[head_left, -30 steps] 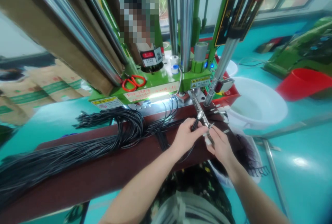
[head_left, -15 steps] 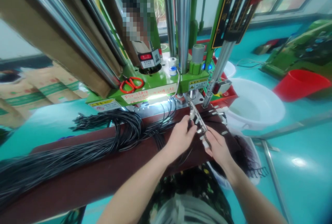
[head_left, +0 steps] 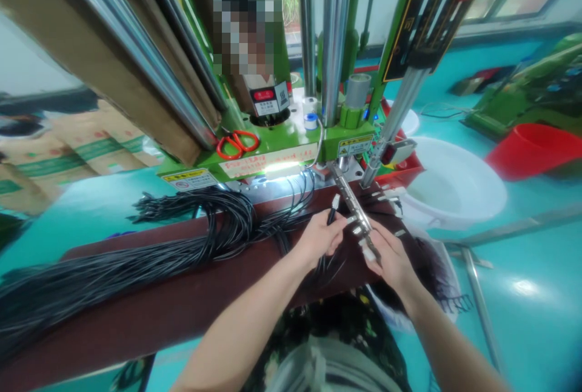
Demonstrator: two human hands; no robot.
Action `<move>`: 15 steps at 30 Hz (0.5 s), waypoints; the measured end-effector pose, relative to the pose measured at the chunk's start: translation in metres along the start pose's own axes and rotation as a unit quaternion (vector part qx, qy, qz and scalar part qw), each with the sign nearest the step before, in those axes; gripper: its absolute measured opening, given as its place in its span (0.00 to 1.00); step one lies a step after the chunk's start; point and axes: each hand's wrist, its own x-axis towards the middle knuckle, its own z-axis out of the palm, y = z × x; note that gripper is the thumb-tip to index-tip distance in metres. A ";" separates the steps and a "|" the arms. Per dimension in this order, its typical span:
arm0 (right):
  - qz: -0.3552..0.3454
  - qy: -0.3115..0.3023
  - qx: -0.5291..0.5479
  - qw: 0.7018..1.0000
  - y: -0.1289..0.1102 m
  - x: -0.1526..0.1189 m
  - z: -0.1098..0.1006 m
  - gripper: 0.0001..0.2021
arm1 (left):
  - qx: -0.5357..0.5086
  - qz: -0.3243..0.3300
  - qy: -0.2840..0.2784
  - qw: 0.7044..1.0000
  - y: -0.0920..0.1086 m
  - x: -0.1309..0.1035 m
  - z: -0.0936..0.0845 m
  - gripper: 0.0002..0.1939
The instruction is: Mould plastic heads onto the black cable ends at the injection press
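Observation:
My left hand (head_left: 321, 237) pinches a black cable connector (head_left: 333, 210) with a pale tip that points up, away from me. To its right, my right hand (head_left: 389, 254) grips the near end of a narrow metal bar (head_left: 352, 198). Several small white connectors stick out from the left side of the bar near my right fingers. The bar's far end lies close to the green machine's base. Black cables (head_left: 230, 213) spread over the brown work surface (head_left: 182, 313) to the left of my hands.
Orange-handled scissors (head_left: 237, 144) lie on the green machine bed (head_left: 291, 137), below vertical steel columns. A lit lamp (head_left: 282, 167) shines under its front edge. At the right stand a white basin (head_left: 495, 183), a red bucket (head_left: 530, 152) and a metal rail (head_left: 477, 295).
My left hand has drawn slightly away from the bar, and the connector in it now stands apart from the bar. The whole view has shifted a little to the right.

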 end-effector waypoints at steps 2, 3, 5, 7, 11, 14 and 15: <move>0.009 0.001 -0.002 1.000 -0.001 0.000 0.000 0.20 | -0.005 0.005 0.009 1.000 -0.001 0.001 0.001 0.10; 0.014 0.002 -0.004 1.000 -0.002 0.000 0.001 0.21 | -0.007 0.005 0.014 1.000 -0.001 0.001 0.001 0.10; 0.024 0.009 -0.012 1.000 -0.004 -0.001 0.002 0.22 | -0.007 0.004 0.020 1.000 -0.001 0.001 0.001 0.10; 0.031 0.019 -0.033 0.999 -0.006 -0.003 0.005 0.23 | -0.006 0.004 0.027 1.000 -0.002 0.002 0.001 0.11; 0.018 0.021 -0.137 0.990 -0.008 -0.005 0.009 0.24 | -0.013 0.019 0.047 0.999 -0.004 0.002 -0.001 0.12; -0.010 0.006 -0.205 0.979 -0.008 -0.005 0.009 0.25 | -0.011 0.047 0.038 0.998 -0.005 0.001 -0.003 0.12; -0.018 0.002 -0.215 0.976 -0.008 -0.005 0.009 0.25 | -0.008 0.059 0.035 0.998 -0.006 0.001 -0.002 0.12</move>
